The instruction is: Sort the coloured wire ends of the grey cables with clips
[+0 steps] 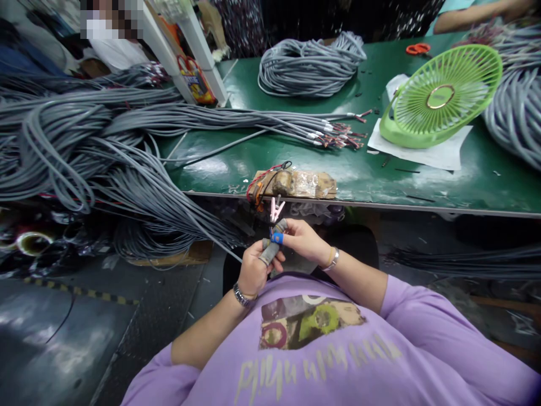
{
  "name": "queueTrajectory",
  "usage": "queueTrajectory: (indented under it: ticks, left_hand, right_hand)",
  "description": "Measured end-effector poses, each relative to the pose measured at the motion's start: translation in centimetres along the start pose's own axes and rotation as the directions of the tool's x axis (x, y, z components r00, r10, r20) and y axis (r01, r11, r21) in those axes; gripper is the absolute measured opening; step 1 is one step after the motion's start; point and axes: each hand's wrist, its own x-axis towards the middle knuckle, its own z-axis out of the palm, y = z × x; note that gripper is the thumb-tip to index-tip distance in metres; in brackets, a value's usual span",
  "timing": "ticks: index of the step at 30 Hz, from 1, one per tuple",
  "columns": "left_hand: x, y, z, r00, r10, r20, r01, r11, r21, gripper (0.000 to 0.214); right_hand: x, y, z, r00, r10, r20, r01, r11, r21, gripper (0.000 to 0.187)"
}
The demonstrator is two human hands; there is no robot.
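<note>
My left hand (pixel 253 270) is closed around a grey cable (pixel 235 256) that comes in from the pile on the left; its thumb is wrapped in grey. Just beyond it, my right hand (pixel 306 242) is closed in a pinch, with grey wrapping on a finger and a blue band (pixel 277 238) at the thumb tip. Thin coloured wires (pixel 271 231) show between the two hands, partly hidden by the fingers. A pink clip (pixel 276 210) stands right in front of the fingertips, below the wooden block (pixel 315 183) with red and black leads on the bench edge.
The green bench (pixel 236 163) carries grey cables (pixel 220 118) with stripped ends, a coiled cable bundle (pixel 310 65), a green fan (pixel 442 96) on paper and orange-handled scissors (pixel 417 49). More cable is heaped at left (pixel 54 146) and right (pixel 515 113). A co-worker's arm (pixel 473 16) shows at top right.
</note>
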Motion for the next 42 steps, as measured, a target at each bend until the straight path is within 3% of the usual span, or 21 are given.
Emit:
queueTrajectory:
  ticks: [11, 19, 23, 25, 30, 38, 42]
  left_hand:
    - [0.1, 0.6, 0.5, 0.981, 0.006, -0.194, -0.027, 0.994, -0.109, 0.032]
    - [-0.2, 0.6, 0.0, 0.984, 0.032, -0.173, -0.052, 0.993, -0.109, 0.026]
    - [-0.4, 0.5, -0.2, 0.986, 0.026, -0.164, -0.042, 0.994, -0.097, 0.026]
    - [-0.4, 0.4, -0.2, 0.988, 0.030, -0.153, -0.043, 0.995, -0.087, 0.024]
    - [-0.7, 0.0, -0.4, 0.991, 0.059, -0.122, -0.060, 0.998, -0.006, 0.019]
    - [-1.1, -0.4, -0.6, 0.990, 0.096, -0.101, -0.089, 0.993, 0.072, 0.019]
    - [-1.0, -0.5, -0.4, 0.986, 0.106, -0.125, -0.101, 0.994, 0.042, 0.024]
  right_hand:
    - [-1.2, 0.7, 0.6, 0.992, -0.013, -0.123, 0.012, 1.000, -0.013, 0.031]
    - [-2.1, 0.3, -0.2, 1.000, 0.012, 0.021, -0.011, 0.998, -0.054, 0.028]
    - [-1.8, -0.6, -0.9, 0.995, 0.094, -0.035, -0.095, 0.995, -0.027, 0.029]
    - [-1.4, -1.0, -0.8, 0.992, 0.118, -0.050, -0.119, 0.993, -0.019, 0.029]
    - [-0.5, -1.1, 0.7, 0.987, 0.160, 0.036, -0.159, 0.987, -0.025, 0.035]
    - [-0.7, -0.1, 1.7, 0.986, 0.162, -0.034, -0.156, 0.978, 0.138, 0.027]
    - [-0.9, 0.6, 2.2, 0.979, 0.139, -0.151, -0.115, 0.981, 0.153, 0.017]
